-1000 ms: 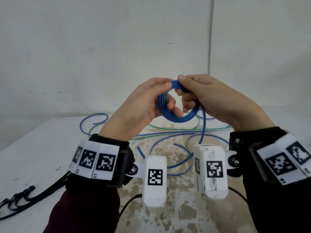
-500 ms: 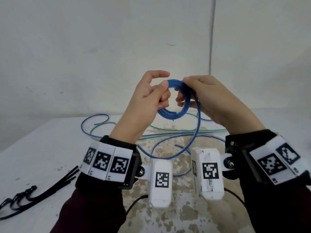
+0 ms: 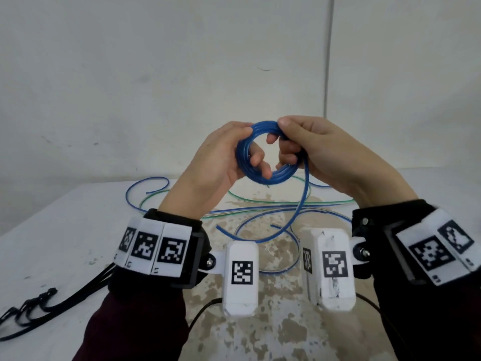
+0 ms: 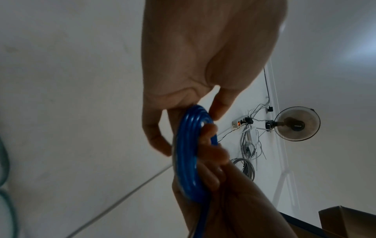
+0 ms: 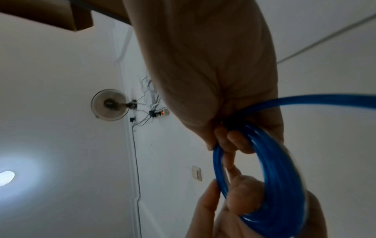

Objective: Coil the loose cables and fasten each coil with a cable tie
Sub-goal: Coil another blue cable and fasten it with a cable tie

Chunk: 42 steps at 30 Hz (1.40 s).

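A blue cable coil (image 3: 260, 175) of several turns is held up above the table between both hands. My left hand (image 3: 229, 157) grips its left side, fingers curled through the ring. My right hand (image 3: 312, 149) pinches the top right of the coil, thumb on top. A short loose tail (image 3: 299, 207) hangs from the coil's right side and curves down left to a free end above the table. In the left wrist view the coil (image 4: 189, 161) sits edge-on between the fingers; in the right wrist view the coil (image 5: 274, 177) shows with the tail running off right.
More loose blue and green cables (image 3: 260, 207) lie tangled on the white, stained table (image 3: 65, 230) behind my hands. Black cable ties (image 3: 39, 308) lie at the near left. A white wall stands close behind the table.
Another turn has been wound on: the large hanging loop seen half a second ago is gone and only a short tail hangs. My left hand has closed round the coil again.
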### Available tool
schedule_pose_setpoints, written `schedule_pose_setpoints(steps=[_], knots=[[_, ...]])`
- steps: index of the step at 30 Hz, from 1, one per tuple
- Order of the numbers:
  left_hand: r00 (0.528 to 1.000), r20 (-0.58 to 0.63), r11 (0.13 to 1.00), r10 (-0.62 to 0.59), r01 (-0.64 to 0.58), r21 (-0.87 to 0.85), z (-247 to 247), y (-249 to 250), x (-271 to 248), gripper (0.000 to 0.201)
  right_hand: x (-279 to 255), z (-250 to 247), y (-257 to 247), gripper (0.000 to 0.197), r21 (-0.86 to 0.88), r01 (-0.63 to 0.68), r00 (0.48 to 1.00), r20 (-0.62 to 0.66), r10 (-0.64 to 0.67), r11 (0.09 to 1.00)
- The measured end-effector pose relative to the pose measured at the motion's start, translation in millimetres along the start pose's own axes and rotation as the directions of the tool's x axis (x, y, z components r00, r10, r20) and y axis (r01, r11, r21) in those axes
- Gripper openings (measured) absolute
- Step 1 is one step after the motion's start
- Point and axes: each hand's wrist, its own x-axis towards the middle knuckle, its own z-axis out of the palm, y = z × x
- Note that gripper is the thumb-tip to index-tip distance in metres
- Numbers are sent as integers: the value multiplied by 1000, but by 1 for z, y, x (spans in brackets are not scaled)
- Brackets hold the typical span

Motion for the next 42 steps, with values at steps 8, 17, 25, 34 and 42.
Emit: schedule_pose_setpoints(steps=[8, 17, 25, 34, 42], knots=[[998, -19, 973, -55, 58, 225, -9, -2, 1, 24, -2, 11, -4, 23, -365, 35, 997, -57, -60, 930], [994, -84, 995, 73, -66, 77, -10, 2, 1, 37, 0, 15, -3, 29, -127, 77, 993, -78, -87, 989], [961, -215, 963, 176, -213, -165, 4, 0, 4, 37, 2, 17, -3, 37, 255, 44, 999, -20, -40, 966], [992, 61, 993, -114, 115, -14, 4, 1, -1, 33, -4, 1, -2, 38, -202, 54, 998, 41, -47, 978], [992, 115, 991, -58, 44, 128, -11, 5, -6, 28, -5, 9, -2, 36, -285, 84, 992, 117, -52, 955]])
